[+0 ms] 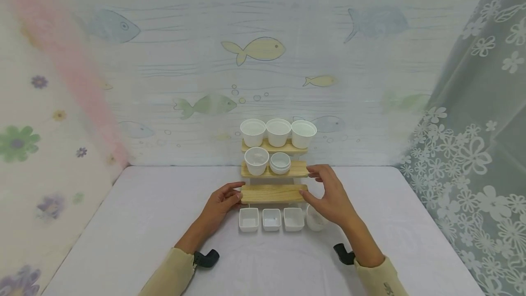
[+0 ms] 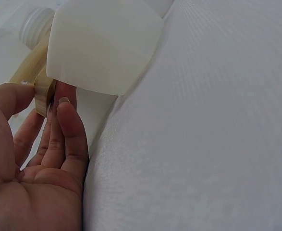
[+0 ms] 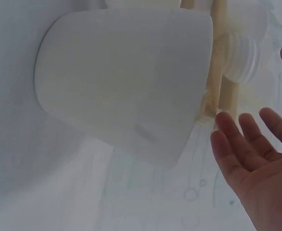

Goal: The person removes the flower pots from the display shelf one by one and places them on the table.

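A tiered wooden stand with three steps stands at the table's back in the head view. My left hand point(image 1: 222, 203) is at the left end of its lowest board point(image 1: 273, 194). In the left wrist view, the thumb and fingers of that hand pinch the board's end point(image 2: 43, 94). At the stand's right side, my right hand point(image 1: 332, 199) has its thumb by the lowest board and its fingers near the middle board point(image 1: 299, 168). The right wrist view shows its fingers point(image 3: 234, 139) spread and loosely bent beside the stand's end, gripping nothing.
White cups point(image 1: 278, 132) line the top board point(image 1: 285, 148). A cup point(image 1: 256, 161) and small stacked round bowls point(image 1: 280, 162) share the middle one. Square white dishes point(image 1: 249, 219) stand in front, beside a round cup point(image 1: 315, 219) partly behind my right hand. White cloth point(image 1: 263, 264) covers the table.
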Motion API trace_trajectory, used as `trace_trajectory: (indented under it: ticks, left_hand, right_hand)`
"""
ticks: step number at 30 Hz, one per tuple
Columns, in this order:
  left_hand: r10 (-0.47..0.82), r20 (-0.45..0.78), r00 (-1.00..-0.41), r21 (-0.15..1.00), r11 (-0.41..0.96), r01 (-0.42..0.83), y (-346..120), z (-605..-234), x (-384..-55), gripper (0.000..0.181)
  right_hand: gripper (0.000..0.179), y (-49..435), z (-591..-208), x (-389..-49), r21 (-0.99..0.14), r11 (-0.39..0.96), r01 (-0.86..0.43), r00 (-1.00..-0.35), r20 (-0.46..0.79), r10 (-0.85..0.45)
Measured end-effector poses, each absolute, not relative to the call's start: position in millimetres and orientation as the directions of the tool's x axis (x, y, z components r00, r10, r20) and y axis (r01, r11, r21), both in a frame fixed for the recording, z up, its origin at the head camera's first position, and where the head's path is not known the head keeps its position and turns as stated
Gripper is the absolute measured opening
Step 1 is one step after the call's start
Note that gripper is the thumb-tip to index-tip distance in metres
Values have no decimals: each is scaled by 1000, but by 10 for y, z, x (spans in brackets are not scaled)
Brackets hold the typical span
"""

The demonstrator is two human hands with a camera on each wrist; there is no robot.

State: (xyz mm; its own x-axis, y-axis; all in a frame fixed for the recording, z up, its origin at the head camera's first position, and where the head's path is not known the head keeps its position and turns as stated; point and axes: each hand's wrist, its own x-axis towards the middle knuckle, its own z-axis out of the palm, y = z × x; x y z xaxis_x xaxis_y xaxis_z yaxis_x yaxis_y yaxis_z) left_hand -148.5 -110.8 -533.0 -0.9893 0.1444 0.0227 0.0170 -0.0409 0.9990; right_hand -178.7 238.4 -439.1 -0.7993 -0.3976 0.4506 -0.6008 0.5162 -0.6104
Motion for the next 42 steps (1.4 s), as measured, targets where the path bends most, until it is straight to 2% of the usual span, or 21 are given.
trace_trajectory:
  ticks: [14, 42]
  left_hand:
    - [173, 29, -984, 997, -79, 15, -1180, -5349, -1621, 44]
    - [220, 33, -975, 998, -64, 19, -1318, -5388, -1917, 45]
  right_hand:
    - [56, 2226, -4383, -1907, -621, 505, -600, -800, 481, -359]
    - [56, 1860, -4311, -2136, -663, 479, -576, -816, 504, -284]
